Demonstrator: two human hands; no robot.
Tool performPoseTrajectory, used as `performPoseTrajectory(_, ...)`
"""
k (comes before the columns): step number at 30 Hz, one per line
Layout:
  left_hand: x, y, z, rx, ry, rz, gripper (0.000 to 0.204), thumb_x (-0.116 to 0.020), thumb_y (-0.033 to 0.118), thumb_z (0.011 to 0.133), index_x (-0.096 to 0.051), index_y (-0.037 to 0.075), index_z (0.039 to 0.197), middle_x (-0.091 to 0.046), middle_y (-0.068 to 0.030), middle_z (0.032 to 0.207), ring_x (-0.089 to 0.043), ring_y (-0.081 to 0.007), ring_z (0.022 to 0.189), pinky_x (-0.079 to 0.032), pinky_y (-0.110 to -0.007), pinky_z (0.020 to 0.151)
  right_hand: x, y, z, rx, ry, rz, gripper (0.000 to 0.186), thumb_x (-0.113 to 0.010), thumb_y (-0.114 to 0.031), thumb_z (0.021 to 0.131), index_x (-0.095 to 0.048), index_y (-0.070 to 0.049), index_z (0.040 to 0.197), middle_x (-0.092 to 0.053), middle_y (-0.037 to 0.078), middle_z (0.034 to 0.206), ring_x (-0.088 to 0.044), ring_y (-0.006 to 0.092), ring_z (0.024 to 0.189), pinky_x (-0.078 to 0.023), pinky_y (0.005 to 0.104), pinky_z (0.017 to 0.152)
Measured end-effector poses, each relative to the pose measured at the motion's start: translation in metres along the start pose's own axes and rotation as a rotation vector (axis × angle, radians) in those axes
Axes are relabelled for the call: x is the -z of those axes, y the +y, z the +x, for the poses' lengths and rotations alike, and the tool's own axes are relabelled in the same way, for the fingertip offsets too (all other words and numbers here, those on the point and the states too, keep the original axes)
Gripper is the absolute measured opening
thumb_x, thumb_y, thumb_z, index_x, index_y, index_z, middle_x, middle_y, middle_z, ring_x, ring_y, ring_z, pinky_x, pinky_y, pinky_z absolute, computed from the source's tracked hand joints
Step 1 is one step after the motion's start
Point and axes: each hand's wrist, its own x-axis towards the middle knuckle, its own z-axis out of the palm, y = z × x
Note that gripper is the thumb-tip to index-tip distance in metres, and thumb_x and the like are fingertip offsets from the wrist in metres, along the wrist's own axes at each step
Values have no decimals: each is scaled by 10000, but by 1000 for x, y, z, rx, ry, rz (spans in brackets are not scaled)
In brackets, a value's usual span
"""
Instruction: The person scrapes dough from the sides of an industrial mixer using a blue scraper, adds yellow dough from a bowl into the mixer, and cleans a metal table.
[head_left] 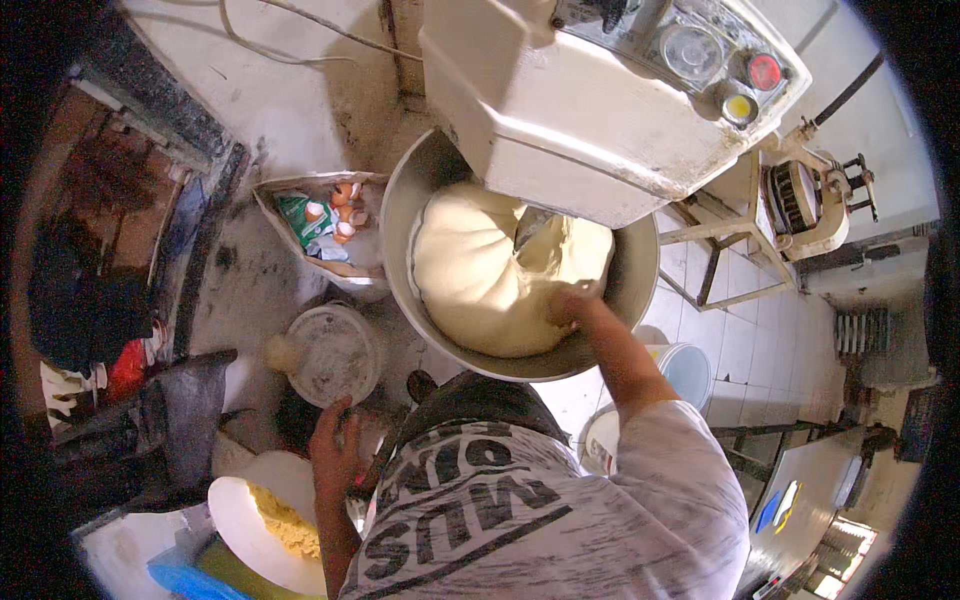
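Observation:
A large pale dough [470,270] lies in folds inside a metal mixer bowl [398,230]. The mixer's metal tool [530,228] enters the dough near its middle. My right hand [572,304] reaches over the bowl's near rim, its curled fingers pressed into the dough's right side; the fingertips are partly hidden. My left hand [335,445] hangs low at my side, fingers apart and holding nothing. Close to it is a round, whitish lidded bucket [335,355].
The mixer head [570,110] overhangs the bowl. Left of the bowl stands a paper sack [285,200] with eggshells. A white basin [235,510] of yellow crumbly stuff sits at lower left. Right are a metal-framed machine [760,225], a bucket [688,375] and a table [815,490].

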Motion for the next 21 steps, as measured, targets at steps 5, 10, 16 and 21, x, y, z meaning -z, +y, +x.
performPoseTrajectory(5,-4,4,-1,-9,8,25,321,-544,200,890,-559,23,1157,-578,-189,1146,-525,-344,1103,-379,-397,965,27,-43,11,-8,-118,-153,402,-490,-396,809,-658,-97,1018,-623,137,1098,-593,297,1035,-411,513,916)
performPoseTrajectory(10,-4,6,5,-73,22,42,318,-545,205,890,-561,27,1152,-576,-195,1139,-530,-352,1087,-389,-400,950,13,-70,43,131,-228,68,351,-543,-313,791,-652,2,899,-655,184,960,-613,334,975,-481,374,862)
performPoseTrajectory(16,0,10,5,-27,-6,38,314,-541,192,889,-558,25,1154,-569,-192,1145,-536,-347,1074,-393,-391,944,-63,-58,83,-121,76,102,241,-575,-166,800,-641,-21,981,-642,180,1014,-620,293,979,-482,381,872)
performPoseTrajectory(21,-10,11,6,-10,-18,-3,314,-538,188,889,-556,23,1155,-571,-184,1138,-533,-339,1084,-393,-392,943,-75,21,42,112,12,-94,233,-579,-137,793,-620,-4,980,-642,186,995,-646,290,899,-490,389,850)
